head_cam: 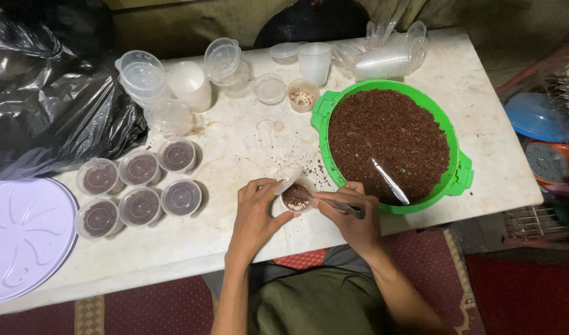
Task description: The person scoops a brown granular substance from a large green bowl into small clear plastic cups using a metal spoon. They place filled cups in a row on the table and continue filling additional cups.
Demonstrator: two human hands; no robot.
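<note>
small cup being filled with brown crumbly mix

small cup point(295, 197) is sitting on the table point(235, 142) at its near edge, just left of the green tub point(325, 111) of brown mix point(390, 139). the left hand point(258, 208) is curling around the cup's left side, fingers partly closed on it, with the hinged lid standing open above. the right hand point(353, 214) is closing on a metal spoon point(334, 203), its tip dipping into the cup. a second spoon point(390, 182) is lying in the mix. six closed filled cups point(140, 186) are standing to the left, empty cups point(173, 80) at the far side. judging by this, the filling step is under way; the next move is calling for levelling the mix and pressing the lid down squarely.
</note>
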